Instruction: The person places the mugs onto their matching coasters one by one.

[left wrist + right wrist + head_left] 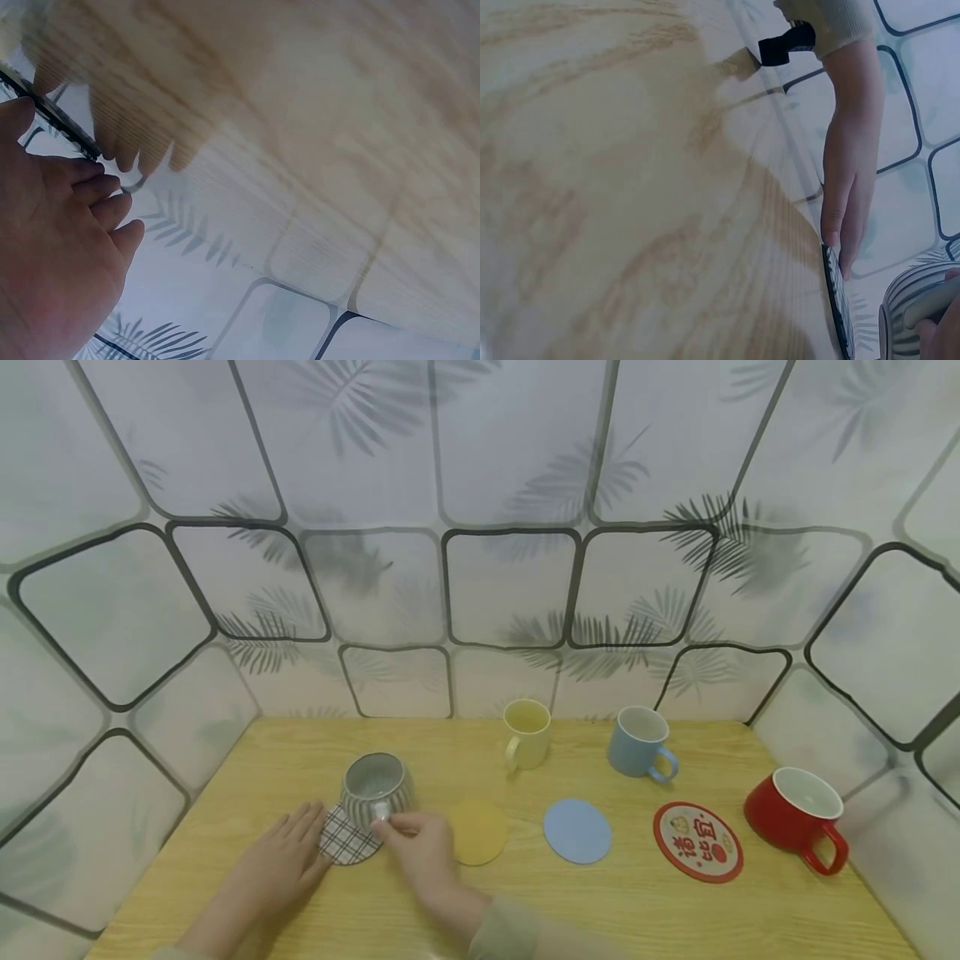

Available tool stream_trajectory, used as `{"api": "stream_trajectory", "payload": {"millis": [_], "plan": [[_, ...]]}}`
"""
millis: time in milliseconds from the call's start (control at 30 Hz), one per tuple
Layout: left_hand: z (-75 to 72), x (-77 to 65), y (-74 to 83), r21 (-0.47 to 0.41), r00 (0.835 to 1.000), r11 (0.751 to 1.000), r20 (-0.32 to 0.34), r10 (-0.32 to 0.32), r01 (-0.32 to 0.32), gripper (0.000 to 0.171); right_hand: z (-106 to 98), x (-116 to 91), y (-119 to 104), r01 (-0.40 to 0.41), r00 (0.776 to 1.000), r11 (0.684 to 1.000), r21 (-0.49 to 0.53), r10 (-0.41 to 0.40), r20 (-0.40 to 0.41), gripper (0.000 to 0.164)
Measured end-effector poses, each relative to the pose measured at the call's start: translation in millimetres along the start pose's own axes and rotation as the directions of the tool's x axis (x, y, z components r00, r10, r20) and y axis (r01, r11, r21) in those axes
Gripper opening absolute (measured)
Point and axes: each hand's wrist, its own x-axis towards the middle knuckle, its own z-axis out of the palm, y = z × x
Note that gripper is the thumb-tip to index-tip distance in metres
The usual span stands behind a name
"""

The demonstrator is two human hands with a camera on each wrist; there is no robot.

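My right hand (423,856) pinches the handle of a grey striped mug (375,789), which overlaps the far right part of a round plaid coaster (347,843). In the right wrist view, a narrow gap shows between the striped mug (911,307) and the coaster (838,300). My left hand (281,864) lies with straight fingers at the coaster's left edge. Seen from the left wrist, the thumb and index finger of that hand (60,225) touch the coaster's rim (56,120).
A yellow coaster (478,833), a blue coaster (577,832) and a red-rimmed coaster with characters (697,843) lie to the right. Behind them stand a yellow mug (528,739) and a blue mug (633,747). A red mug (780,818) sits near the wooden table's (600,918) right edge.
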Motion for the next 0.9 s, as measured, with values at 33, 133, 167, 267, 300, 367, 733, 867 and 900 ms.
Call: {"api": "stream_trajectory", "payload": {"millis": [33,133,167,267,300,367,733,867,900], "plan": [[0.0,0.0,0.0,-0.002,1.000,1.000,-0.003,0.000,0.000,0.062,1.0,-0.8,0.1,0.004,1.000,1.000,-0.008,-0.004,0.001,0.024],[0.3,0.4,-0.3,-0.001,1.000,1.000,-0.008,-0.002,0.002,0.062,3.8,-4.0,-0.4,-0.005,1.000,1.000,-0.026,0.005,0.006,0.024],[0.3,0.6,-0.4,-0.001,1.000,1.000,-0.009,-0.002,0.002,0.063,4.6,-4.9,-0.5,0.004,1.000,0.999,-0.035,-0.004,0.009,0.024],[-0.1,1.4,-0.7,-0.004,1.000,1.000,-0.008,-0.004,0.004,0.063,7.4,-7.3,-0.5,-0.005,1.000,0.999,-0.038,0.005,0.014,0.023],[-0.4,1.6,-0.8,-0.005,1.000,1.000,-0.008,-0.003,0.003,0.063,8.3,-8.1,-0.3,-0.007,1.000,0.999,-0.034,0.007,0.018,0.022],[-1.1,2.1,-0.8,-0.007,1.000,1.000,-0.006,-0.003,0.003,0.063,10.4,-9.3,0.6,-0.012,1.000,0.999,-0.030,0.013,0.022,0.021],[2.1,1.1,-1.2,-0.023,1.000,1.000,-0.006,-0.006,0.006,0.063,18.9,-18.3,10.4,0.009,0.999,0.995,-0.096,-0.005,0.045,0.018],[3.2,1.3,-2.2,-0.027,1.000,1.000,-0.017,-0.004,0.003,0.063,22.3,-19.5,10.9,0.040,0.997,0.993,-0.110,-0.032,0.075,0.016],[3.3,1.4,-2.5,-0.028,1.000,1.000,-0.021,-0.002,0.002,0.063,23.1,-19.6,10.4,0.049,0.995,0.992,-0.115,-0.039,0.088,0.016]]}}
